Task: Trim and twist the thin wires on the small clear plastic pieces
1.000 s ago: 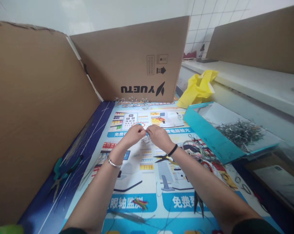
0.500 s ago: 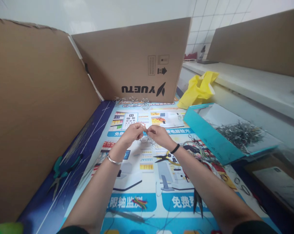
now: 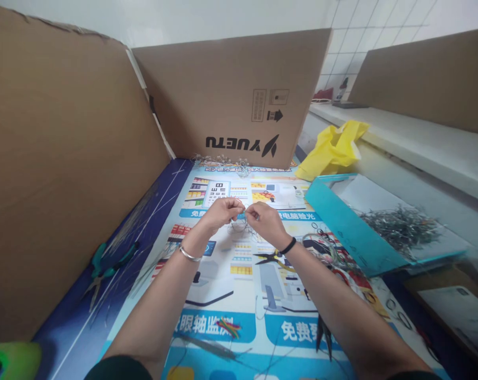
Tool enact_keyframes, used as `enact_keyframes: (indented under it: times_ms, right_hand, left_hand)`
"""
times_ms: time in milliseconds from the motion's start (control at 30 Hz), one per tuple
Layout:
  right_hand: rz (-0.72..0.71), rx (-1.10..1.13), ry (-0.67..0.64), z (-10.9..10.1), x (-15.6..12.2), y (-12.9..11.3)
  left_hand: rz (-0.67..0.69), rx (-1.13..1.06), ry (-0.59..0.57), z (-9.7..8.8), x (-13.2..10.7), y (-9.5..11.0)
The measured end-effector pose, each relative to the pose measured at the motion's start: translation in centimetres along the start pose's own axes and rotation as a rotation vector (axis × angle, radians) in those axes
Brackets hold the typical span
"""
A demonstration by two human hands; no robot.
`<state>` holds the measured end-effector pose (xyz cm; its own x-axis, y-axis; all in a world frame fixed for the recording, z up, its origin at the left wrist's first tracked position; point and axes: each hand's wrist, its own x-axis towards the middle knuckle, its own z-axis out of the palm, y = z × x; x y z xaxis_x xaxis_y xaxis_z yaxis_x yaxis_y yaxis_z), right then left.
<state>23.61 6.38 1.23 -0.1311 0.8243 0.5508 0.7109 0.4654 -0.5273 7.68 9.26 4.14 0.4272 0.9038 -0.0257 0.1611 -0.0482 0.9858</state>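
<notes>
The left hand (image 3: pixel 222 212) and right hand (image 3: pixel 266 222) meet over the far middle of the poster (image 3: pixel 213 293) on the table (image 3: pixel 70 322); in each, thumb and forefinger are pressed together in a grip, pinching thin wire (image 3: pixel 240 227) between them, its loops hanging just below the fingertips; the exact spot they pinch is too small to make out; yellow pliers (image 3: pixel 267 258) lie just left of the right wrist; dark jaws of another tool (image 3: pixel 323 338) show beneath the right forearm; a bunch of coloured strips (image 3: pixel 228 328) lies near, between the forearms; teal pliers (image 3: pixel 100 274) rest at left, by cardboard (image 3: pixel 65 148); at right stands a teal box (image 3: pixel 352 227) holding a wire heap (image 3: pixel 401 227), with a yellow bag (image 3: pixel 333 150) beyond it.
</notes>
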Motion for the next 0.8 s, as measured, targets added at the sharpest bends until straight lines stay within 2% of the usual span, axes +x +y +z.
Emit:
enact_keyframes:
  times_ms: [400,800]
  right_hand:
    - [-0.073,-0.048,0.025,0.02,-0.13,0.10]
    - [-0.083,-0.054,0.019,0.01,-0.18,0.12]
  left_hand:
    - [0.057,0.028,0.019,-0.21,-0.26,0.45]
    - [0.072,0.002,-0.049,-0.56,-0.22,0.12]
